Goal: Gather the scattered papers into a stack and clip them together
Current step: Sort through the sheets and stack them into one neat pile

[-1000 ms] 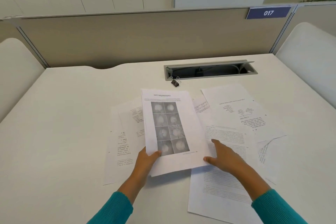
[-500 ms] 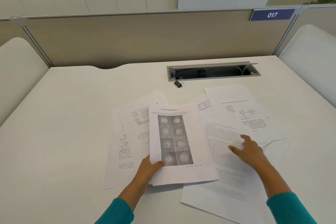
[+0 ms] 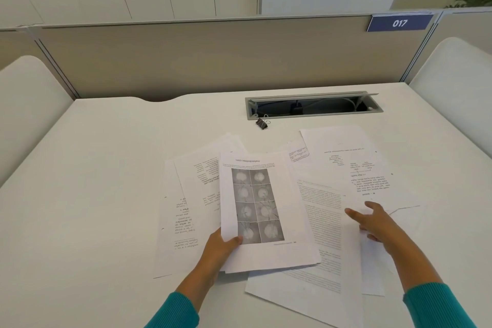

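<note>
Several printed sheets lie scattered on the white desk (image 3: pixel 93 181). My left hand (image 3: pixel 219 249) grips the near left corner of a small pile whose top sheet (image 3: pixel 263 210) shows a grid of grey pictures, thumb on top. To its right lies a text page (image 3: pixel 323 221), partly under that pile. My right hand (image 3: pixel 372 221) rests with spread fingers on the right-hand sheets, at the near edge of a page with short text blocks (image 3: pixel 354 168). More sheets (image 3: pixel 183 205) lie to the left. A black binder clip (image 3: pixel 262 123) sits on the desk beyond the papers.
A grey cable tray (image 3: pixel 314 106) with its lid open is set into the desk just behind the clip. A beige partition (image 3: pixel 213 61) with a blue "017" sign (image 3: pixel 399 23) closes the far edge. White chair backs (image 3: pixel 458 82) stand at both sides.
My right hand slid right, from the near right corner of the held pile across the text page to the right-hand sheets. The held pile sank lower and flatter.
</note>
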